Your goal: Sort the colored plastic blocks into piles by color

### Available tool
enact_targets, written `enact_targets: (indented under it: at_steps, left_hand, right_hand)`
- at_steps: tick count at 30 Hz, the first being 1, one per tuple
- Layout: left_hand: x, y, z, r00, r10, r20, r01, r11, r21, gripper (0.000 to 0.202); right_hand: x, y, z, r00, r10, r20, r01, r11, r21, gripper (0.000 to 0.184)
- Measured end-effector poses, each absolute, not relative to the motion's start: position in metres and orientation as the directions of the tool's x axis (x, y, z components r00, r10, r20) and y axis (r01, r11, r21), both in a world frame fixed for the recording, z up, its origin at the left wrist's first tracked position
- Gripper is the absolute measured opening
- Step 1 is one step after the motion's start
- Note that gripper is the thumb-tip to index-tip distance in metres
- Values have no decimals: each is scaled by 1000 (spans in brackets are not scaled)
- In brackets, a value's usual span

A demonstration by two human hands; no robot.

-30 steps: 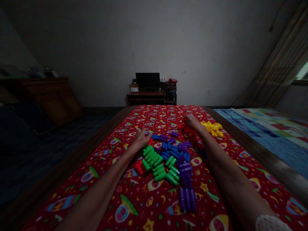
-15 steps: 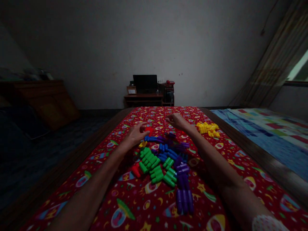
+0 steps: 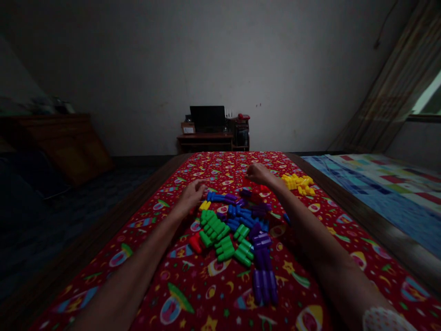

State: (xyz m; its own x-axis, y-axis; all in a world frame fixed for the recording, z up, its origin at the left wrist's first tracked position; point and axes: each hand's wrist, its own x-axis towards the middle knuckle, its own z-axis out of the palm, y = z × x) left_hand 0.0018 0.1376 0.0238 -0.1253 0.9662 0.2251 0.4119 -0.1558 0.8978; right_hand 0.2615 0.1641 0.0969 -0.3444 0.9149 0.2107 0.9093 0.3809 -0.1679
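Observation:
My left hand is open, fingers apart, at the left edge of a loose pile of plastic building blocks. Close to its fingertips lie a blue block and a yellow block. My right hand is closed beyond the pile, its fingers curled; what it holds, if anything, I cannot make out. A red block lies under the right wrist. Green blocks fill the pile's left and front, purple blocks its right, and another red block sits at its left edge.
A group of yellow blocks lies to the right of my right wrist. The red patterned cloth covers the table. Behind stands a desk with a monitor; a bed is at the right, a wooden cabinet at the left.
The red block at my left fingertips is gone from there, and the left hand has drawn slightly left and opened. My right hand has shifted a little to the right.

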Motion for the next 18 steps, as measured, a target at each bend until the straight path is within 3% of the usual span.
enact_targets:
  at_steps: [4, 9, 12, 14, 16, 18]
  left_hand:
    - [-20, 147, -1, -184, 925, 333, 600, -163, 783, 28]
    - [-31, 145, -15, -155, 935, 320, 558, -184, 809, 34]
    - [-29, 143, -14, -154, 936, 318, 565, -181, 805, 34]
    - [-27, 142, -13, -149, 935, 322, 576, -183, 797, 34]
    - [-26, 141, -11, -139, 935, 327, 588, -188, 787, 34]
    - [-25, 138, -9, -122, 936, 329, 598, -195, 777, 34]
  right_hand:
    - [284, 171, 86, -169, 976, 137, 977, 185, -107, 27]
    - [287, 169, 81, -91, 959, 270, 991, 114, -68, 35]
    - [266, 153, 97, -257, 924, 283, 948, 298, -112, 30]
    - [242, 133, 110, -506, 839, 200, 816, 541, -204, 25]
    - [213, 105, 118, -774, 623, 115, 560, 758, -335, 21]
    - [186, 74, 115, -929, 368, 39, 321, 853, -411, 20]
